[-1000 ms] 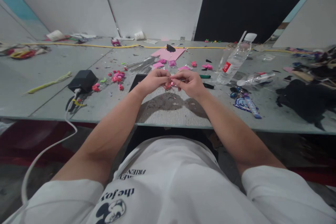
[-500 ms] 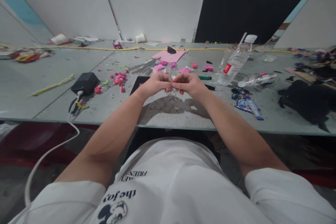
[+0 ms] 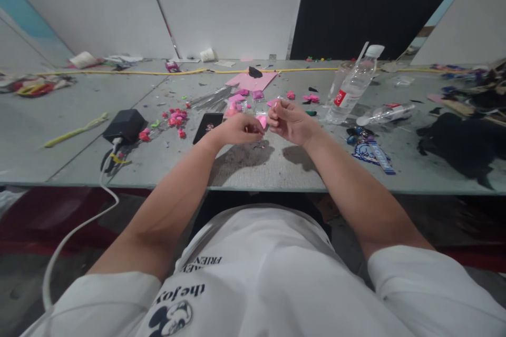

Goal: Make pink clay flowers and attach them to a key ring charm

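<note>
Now the two hands stand apart near the middle of the frame, whereas half a second ago their fingertips met. With that gap open, a small pink piece (image 3: pixel 261 120) shows between them, at the centre of the frame; in the earlier picture the fingers covered that spot. More of the black case (image 3: pixel 203 129), left of centre, shows too, while the left hand (image 3: pixel 245 129) overlaps its right end.

The left hand is palm down, its fingers loosely curled and its thumb stretched toward the right; whether anything is in it, I cannot tell. The right hand (image 3: pixel 288 120) is turned partly upward, thumb and forefinger brought together at the tips and the other fingers bent; a pinkish speck shows there, too blurred to separate from the fingertips.

The pink piece seems slightly longer up and down the frame than across, though the left hand's fingertips crowd its lower edge and which end leads cannot be told. Beyond it, upper centre, thin clear strips (image 3: pixel 211 99) run from lower left to upper right on the tabletop (image 3: pixel 276 176), near a pink sheet (image 3: pixel 266 81).
</note>
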Available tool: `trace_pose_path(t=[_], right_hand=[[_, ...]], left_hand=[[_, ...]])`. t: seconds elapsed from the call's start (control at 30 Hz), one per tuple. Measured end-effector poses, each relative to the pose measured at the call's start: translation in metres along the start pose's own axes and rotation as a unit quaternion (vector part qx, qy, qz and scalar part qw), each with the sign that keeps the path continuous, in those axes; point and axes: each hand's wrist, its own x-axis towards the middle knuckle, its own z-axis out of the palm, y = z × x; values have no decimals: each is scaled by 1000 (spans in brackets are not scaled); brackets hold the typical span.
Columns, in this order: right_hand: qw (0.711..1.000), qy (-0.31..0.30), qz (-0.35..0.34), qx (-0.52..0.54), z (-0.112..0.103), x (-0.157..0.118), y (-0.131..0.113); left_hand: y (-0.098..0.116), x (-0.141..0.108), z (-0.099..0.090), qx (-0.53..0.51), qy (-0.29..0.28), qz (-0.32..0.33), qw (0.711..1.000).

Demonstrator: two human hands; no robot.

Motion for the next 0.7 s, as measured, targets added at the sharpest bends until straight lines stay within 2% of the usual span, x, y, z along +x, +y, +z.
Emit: trace_pose_path(t=[0.07, 0.13, 0.3, 0.43, 0.57, 0.63, 0.7], right_hand=[[999, 27, -24, -28, -1, 1, -1], [997, 44, -36, -49, -1, 1, 0], [998, 34, -51, -35, 2, 0, 0], [998, 25, -55, -7, 5, -1, -2], [997, 36, -66, -11, 7, -3, -4], [996, 26, -85, 8, 7, -3, -4], [994, 7, -106, 23, 6, -2, -3]], left_hand=[[-5, 1, 0, 90, -56, 37, 994], [-10, 2, 2, 135, -94, 63, 984], [-22, 4, 8, 187, -118, 90, 971], [-24, 6, 14, 178, -105, 81, 975], [-18, 7, 13, 163, -95, 72, 979], [-11, 6, 10, 128, -53, 73, 988], [-3, 4, 6, 68, 24, 74, 995]])
